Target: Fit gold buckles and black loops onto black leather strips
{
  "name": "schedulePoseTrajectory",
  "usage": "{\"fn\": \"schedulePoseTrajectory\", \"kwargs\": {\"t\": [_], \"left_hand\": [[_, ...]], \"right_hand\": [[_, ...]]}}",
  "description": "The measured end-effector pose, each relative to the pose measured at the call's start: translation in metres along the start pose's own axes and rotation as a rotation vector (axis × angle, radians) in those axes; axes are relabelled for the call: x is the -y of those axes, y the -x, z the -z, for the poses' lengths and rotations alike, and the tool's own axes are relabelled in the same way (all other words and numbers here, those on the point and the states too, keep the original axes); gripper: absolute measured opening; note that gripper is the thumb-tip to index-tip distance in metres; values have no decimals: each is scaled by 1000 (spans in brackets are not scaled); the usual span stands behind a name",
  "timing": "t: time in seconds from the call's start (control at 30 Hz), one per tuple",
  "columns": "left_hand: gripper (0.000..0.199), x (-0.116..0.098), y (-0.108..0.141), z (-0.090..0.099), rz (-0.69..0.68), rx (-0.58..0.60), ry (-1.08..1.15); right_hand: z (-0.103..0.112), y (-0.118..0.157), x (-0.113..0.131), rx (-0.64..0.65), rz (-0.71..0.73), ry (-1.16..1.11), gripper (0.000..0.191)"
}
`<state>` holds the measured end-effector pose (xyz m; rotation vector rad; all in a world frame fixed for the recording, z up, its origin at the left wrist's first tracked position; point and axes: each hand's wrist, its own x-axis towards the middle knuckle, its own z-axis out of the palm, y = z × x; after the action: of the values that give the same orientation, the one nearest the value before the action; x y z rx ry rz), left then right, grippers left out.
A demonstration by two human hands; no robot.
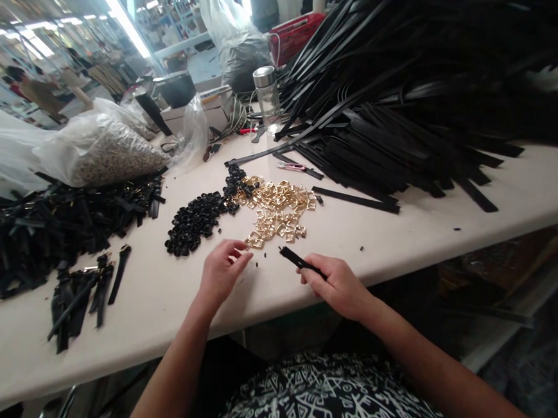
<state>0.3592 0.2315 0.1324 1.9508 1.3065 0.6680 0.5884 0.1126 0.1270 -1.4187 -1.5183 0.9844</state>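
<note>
My right hand [335, 283] is closed around a short black strap [299, 259], its far end pointing up and left above the table's front edge. My left hand [223, 269] is at the near edge of a pile of gold buckles [279, 202]. Its fingers are loosely curled, with a gap between thumb and fingertips; no held buckle can be made out. Left of the gold pile lies a heap of small black loops [193, 221]. Finished-looking straps with gold buckles [82, 290] lie farther left.
Long black straps [362, 138] cover the back right of the table [431, 237]. Pink-handled snips [294, 167] and a glass bottle [268, 99] stand or lie behind the buckles. A plastic bag of small parts [105, 147] rests at left, beside a large strap pile [19, 246].
</note>
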Motion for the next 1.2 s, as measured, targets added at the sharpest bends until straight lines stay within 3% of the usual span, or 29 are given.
{"fn": "schedulePoseTrajectory", "kwargs": {"t": [0.2,0.37,0.5,0.67,0.77,0.83,1.07,1.2], "left_hand": [[17,16,-52,11,-13,158,-297],[15,9,-61,10,14,282,-358],[13,7,-49,3,10,221,-225],[23,7,-26,-5,109,158,228],[27,-5,-11,-5,152,118,406],[26,-15,-3,-3,141,95,466],[19,-38,20,-1,82,82,578],[18,-42,28,-2,85,96,648]], "right_hand": [[-1,-2,-10,-37,-50,-82,22],[-2,-2,-9,-69,-11,-32,22],[-3,-1,-10,-69,-30,-81,24],[-3,-1,-11,-48,-69,-169,31],[-6,-2,-5,85,-137,-333,38],[-11,-2,3,205,-200,-497,38],[-44,4,21,414,-276,-816,34],[-54,7,18,396,-302,-1055,33]]}}
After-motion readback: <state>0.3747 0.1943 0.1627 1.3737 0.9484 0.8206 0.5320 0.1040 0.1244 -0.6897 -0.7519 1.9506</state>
